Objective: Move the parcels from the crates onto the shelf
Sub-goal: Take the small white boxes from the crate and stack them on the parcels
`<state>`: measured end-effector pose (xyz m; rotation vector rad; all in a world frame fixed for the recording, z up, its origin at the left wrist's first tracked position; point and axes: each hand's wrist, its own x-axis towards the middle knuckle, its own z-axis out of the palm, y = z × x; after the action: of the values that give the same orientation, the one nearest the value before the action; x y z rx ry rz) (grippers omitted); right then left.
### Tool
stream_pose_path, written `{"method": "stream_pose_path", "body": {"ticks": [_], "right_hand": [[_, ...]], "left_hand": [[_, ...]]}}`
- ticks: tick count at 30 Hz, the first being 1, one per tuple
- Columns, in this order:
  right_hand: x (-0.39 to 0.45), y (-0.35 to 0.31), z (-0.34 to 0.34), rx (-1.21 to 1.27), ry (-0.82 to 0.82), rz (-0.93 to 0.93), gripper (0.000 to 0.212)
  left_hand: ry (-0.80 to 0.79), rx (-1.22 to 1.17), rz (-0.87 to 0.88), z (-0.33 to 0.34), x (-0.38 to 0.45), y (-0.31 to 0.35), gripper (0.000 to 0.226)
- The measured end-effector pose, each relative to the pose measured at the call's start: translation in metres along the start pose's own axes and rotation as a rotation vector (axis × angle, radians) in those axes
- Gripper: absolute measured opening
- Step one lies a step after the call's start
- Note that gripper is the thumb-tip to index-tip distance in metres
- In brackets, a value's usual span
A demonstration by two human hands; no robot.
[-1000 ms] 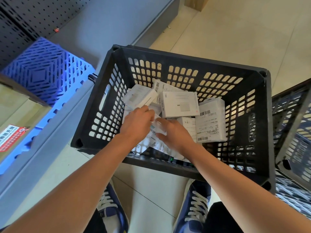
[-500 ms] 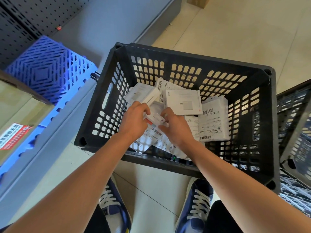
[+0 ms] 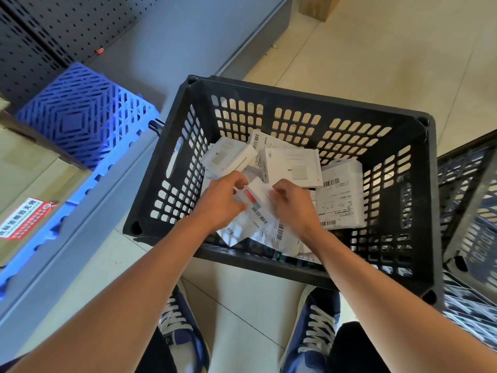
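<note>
Grey shelf (image 3: 150, 84) runs along the left w/ a pegboard back, its low deck open at far left, prob where the parcels go. A blue slatted crate (image 3: 80, 114) and a cardboard box (image 3: 29, 184) w/ a red label sit on it nearer in, taking up that stretch.

Black slotted crate (image 3: 419, 211) stands on the tile floor just right of the shelf edge, between shelf and a second dark crate (image 3: 468, 219) at far right. Inside: a loose heap of white parcels (image 3: 341, 195) w/ barcode labels, some flat, some leaning on each other.

Both hands are down in the crate, near side. Left hand (image 3: 220, 203) and right hand (image 3: 293, 205) each have fingers curled round opposite ends of one small white parcel (image 3: 254, 196) w/ a red stripe, raised a bit above the heap; prob two-handed to pull it free of the pile. Other parcels lie under it. Crate wall and the blue crate are the things to clear on the way left.
</note>
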<state>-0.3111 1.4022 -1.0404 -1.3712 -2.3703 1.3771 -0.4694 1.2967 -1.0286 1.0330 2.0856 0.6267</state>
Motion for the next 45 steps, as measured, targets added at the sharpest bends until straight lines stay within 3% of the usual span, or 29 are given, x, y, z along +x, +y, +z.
{"method": "stream_pose_path", "body": {"ticks": [3,6,10,19,24,31,36,41,45], "right_hand": [[-0.001,-0.002,-0.017,0.121,0.110,0.069,0.014],[-0.001,0.001,-0.031,0.219,0.185,0.155,0.015],[0.000,-0.004,-0.043,0.488,0.177,0.281,0.011],[-0.003,0.003,-0.069,0.414,0.111,0.266,0.015],[-0.015,0.030,-0.087,0.091,0.196,0.204,0.032],[-0.021,0.091,-0.088,-0.174,0.152,0.338,0.059],[-0.009,0.114,-0.079,-0.159,0.074,0.452,0.075],[-0.002,0.120,-0.068,-0.159,0.096,0.473,0.070],[-0.008,0.104,-0.066,-0.155,0.175,0.363,0.038]], "left_hand": [[-0.028,0.046,0.091,-0.002,-0.006,0.007,0.067],[-0.045,0.236,0.191,-0.003,-0.009,0.016,0.097],[-0.013,0.485,0.309,0.002,-0.006,0.017,0.121],[0.037,0.520,0.291,0.012,-0.010,0.034,0.104],[0.088,0.515,0.178,0.017,-0.011,0.045,0.102],[0.079,0.528,0.033,0.029,-0.009,0.059,0.100],[0.068,0.510,0.010,0.039,-0.007,0.061,0.099],[0.034,0.515,-0.007,0.043,-0.004,0.061,0.098],[0.038,0.511,-0.009,0.049,-0.002,0.062,0.098]]}}
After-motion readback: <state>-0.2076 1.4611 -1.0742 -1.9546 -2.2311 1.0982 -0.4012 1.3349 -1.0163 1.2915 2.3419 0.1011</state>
